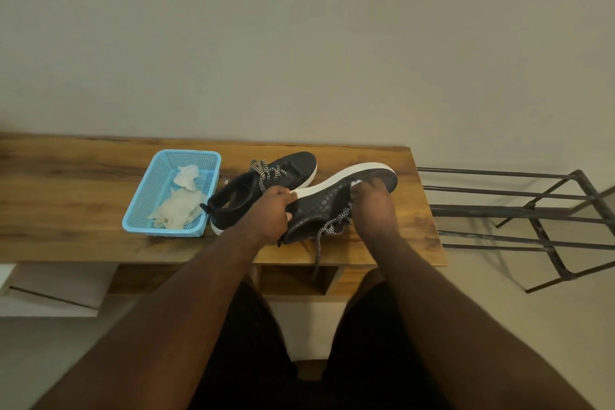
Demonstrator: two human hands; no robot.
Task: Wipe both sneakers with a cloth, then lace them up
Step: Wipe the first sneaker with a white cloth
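Note:
Two black sneakers with white soles and speckled laces are on the wooden table [66, 236]. One sneaker [293, 166] stands upright at the back. The other sneaker [332, 196] is tipped on its side, sole facing away. My left hand [271, 213] grips its heel end. My right hand [374, 206] presses a small white cloth [356, 182] against its toe area; only a scrap of the cloth shows above my fingers. A loose lace [321, 243] hangs over the table's front edge.
A blue plastic basket [143, 190] with pale crumpled cloths [176, 210] sits left of the sneakers. A black metal rack [532, 210] stands right of the table. A plain wall is behind. My legs are below the table edge.

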